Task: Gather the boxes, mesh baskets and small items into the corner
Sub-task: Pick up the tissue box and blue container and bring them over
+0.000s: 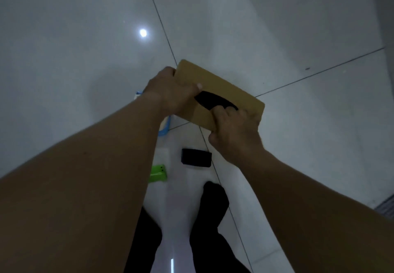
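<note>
At frame centre, the left hand (170, 93) grasps one end of the tan box (223, 82). The right hand (234, 129) grasps its near edge, fingers hooked into the dark slot, likely steadying it for carrying above the floor (74, 48).

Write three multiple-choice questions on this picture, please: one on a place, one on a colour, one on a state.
1. Where does the small black box lie?
A) on the floor near the person's feet
B) inside a drawer
C) on a shelf

2. What colour is the small item left of it?
A) red
B) green
C) white

3. How is the brown box held?
A) by both hands
B) by one hand alone
C) by no hand

Answers: 1 A, it lies there, below the arms; 2 B, it is bright green; 3 A, the left hand grips its left end and the right hand its near edge.
</note>
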A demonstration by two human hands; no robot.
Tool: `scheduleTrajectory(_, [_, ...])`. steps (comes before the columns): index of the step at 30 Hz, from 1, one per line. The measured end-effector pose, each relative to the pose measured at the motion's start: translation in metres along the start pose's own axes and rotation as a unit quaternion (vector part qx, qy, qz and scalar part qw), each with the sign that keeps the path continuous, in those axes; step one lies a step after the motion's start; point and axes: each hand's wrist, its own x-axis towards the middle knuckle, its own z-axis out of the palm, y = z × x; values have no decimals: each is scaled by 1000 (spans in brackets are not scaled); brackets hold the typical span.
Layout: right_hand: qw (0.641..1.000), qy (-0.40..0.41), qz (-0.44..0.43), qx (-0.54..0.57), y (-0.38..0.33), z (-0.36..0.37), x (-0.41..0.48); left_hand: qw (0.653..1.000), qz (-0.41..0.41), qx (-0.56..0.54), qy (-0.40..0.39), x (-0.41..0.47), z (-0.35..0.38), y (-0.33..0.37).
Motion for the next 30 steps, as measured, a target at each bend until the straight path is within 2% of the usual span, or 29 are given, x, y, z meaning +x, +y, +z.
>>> scheduleTrajectory(3, [999,-34,-17,-16,2,-36,-7,996,-16,-91,-12,-19,-8,13])
scheduleTrajectory(5, [999,-19,-49,-5,4,-61,-12,987,-33,-155,-13,-33,-19,19])
scheduleTrajectory(9, [995,-10,-103,-14,1,-105,-14,980,-46,-194,14,-64,-46,35])
scheduleTrajectory(13, [979,95,-183,9,-13,-159,-17,970,-64,-226,61,-100,-80,53])
scheduleTrajectory(15, [973,158,-164,30,-24,-193,-18,963,-71,-247,80,-120,-99,62])
scheduleTrajectory(17, [976,191,-42,92,-34,-225,-18,952,-72,-281,95,-142,-116,72])
scheduleTrajectory(19, [962,146,104,207,-39,-247,-16,941,-70,-310,114,-165,-127,78])
scheduleTrajectory(21, [912,42,172,370,-46,-261,-13,930,-72,-332,140,-188,-135,77])
scheduleTrajectory(22, [886,-1,176,429,-52,-267,-12,924,-71,-342,156,-199,-139,73])
scheduleTrajectory(24, [871,-37,141,470,-70,-277,-13,907,-72,-369,189,-220,-144,62])
scheduleTrajectory(30, [898,-53,49,434,-135,-274,-31,848,-69,-423,311,-299,-128,13])
